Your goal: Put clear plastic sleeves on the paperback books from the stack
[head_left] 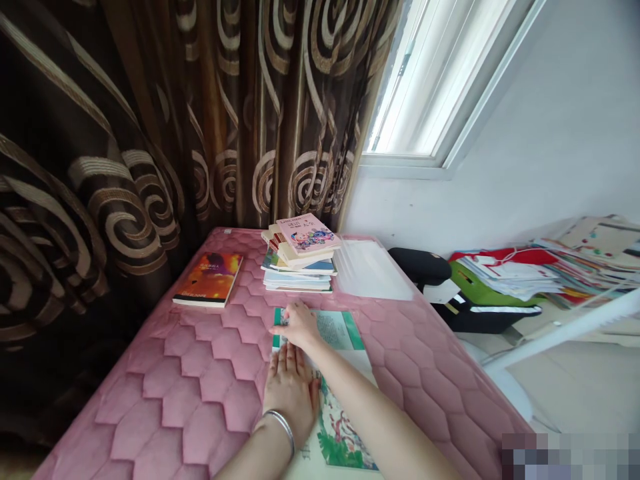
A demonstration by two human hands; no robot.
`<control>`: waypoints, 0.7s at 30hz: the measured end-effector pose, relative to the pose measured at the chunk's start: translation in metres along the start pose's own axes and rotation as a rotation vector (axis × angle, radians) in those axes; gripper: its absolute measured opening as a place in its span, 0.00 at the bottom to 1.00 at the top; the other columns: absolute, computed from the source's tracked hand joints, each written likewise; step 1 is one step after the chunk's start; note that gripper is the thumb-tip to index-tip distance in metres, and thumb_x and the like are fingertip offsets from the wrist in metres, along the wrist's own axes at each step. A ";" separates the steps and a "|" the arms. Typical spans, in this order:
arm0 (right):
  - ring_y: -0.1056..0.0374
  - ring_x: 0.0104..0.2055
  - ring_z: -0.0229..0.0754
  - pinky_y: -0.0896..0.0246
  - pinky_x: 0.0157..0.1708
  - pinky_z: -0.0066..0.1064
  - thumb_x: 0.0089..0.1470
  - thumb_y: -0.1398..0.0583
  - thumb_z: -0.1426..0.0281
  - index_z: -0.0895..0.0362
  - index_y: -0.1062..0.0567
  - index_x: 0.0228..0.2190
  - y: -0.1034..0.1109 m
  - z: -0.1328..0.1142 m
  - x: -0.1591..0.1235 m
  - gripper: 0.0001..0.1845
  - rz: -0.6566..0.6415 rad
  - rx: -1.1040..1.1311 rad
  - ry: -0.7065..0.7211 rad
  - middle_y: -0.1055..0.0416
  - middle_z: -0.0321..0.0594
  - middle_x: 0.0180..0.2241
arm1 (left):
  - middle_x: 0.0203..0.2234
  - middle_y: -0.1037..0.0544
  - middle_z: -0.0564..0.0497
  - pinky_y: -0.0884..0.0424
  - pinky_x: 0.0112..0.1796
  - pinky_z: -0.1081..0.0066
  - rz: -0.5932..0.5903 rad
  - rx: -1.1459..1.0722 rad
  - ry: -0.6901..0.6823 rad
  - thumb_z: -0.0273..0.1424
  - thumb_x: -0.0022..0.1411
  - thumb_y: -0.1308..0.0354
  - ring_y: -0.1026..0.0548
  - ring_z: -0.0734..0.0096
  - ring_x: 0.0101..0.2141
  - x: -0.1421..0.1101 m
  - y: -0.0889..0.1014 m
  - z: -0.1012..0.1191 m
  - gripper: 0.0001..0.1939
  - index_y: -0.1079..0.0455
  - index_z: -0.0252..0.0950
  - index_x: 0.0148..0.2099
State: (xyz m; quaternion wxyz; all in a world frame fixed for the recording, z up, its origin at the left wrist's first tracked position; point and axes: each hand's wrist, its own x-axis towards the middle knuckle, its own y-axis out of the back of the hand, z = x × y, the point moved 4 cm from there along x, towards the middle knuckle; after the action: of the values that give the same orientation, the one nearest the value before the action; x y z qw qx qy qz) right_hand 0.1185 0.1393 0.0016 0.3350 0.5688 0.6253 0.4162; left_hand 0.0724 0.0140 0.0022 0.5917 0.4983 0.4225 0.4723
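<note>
A thin illustrated book (345, 427) lies spread flat on the pink padded surface in front of me. Its upper part has green borders and printed text; the lower part shows a colourful picture with green plants. My left hand (290, 387), with a silver bangle at the wrist, rests flat on the book's left side, fingers stretched forward. My right hand (299, 325) reaches across just beyond it and touches the upper left of the book. Its thumb points left, apart from the other fingers, which are bent onto the page. The fingertips are partly hidden.
Beyond the hands stands a stack of books (300, 273), a pink one on top. An orange book (210, 279) lies to the left, a translucent white sheet (370, 267) right of the stack. A patterned curtain (225, 120) hangs behind; papers and folders (505, 273) pile up at right.
</note>
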 end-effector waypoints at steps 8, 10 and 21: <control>0.32 0.41 0.49 0.48 0.40 0.37 0.52 0.42 0.52 0.56 0.25 0.25 0.000 -0.006 0.027 0.20 0.063 -0.095 -0.050 0.24 0.46 0.33 | 0.63 0.47 0.35 0.50 0.60 0.53 0.001 0.006 -0.001 0.40 0.64 0.62 0.48 0.50 0.62 0.001 -0.006 -0.002 0.33 0.49 0.23 0.64; 0.33 0.41 0.48 0.48 0.40 0.37 0.55 0.44 0.54 0.56 0.25 0.26 0.000 -0.007 0.027 0.19 0.072 -0.087 -0.043 0.25 0.46 0.33 | 0.63 0.46 0.35 0.49 0.60 0.53 0.011 -0.002 -0.003 0.40 0.64 0.62 0.47 0.50 0.62 0.001 -0.006 -0.003 0.33 0.49 0.24 0.64; 0.34 0.44 0.43 0.42 0.44 0.32 0.48 0.37 0.69 0.54 0.26 0.38 0.032 0.074 -0.042 0.12 0.055 0.129 0.103 0.31 0.39 0.40 | 0.63 0.47 0.37 0.49 0.60 0.55 0.019 -0.029 -0.007 0.39 0.64 0.62 0.47 0.53 0.62 0.000 -0.002 -0.004 0.32 0.48 0.25 0.64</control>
State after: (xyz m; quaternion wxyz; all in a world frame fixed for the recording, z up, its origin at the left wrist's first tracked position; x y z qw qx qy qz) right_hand 0.2035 0.1079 -0.0033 0.2535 0.5839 0.6514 0.4128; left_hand 0.0690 0.0145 0.0002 0.5958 0.4955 0.4085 0.4822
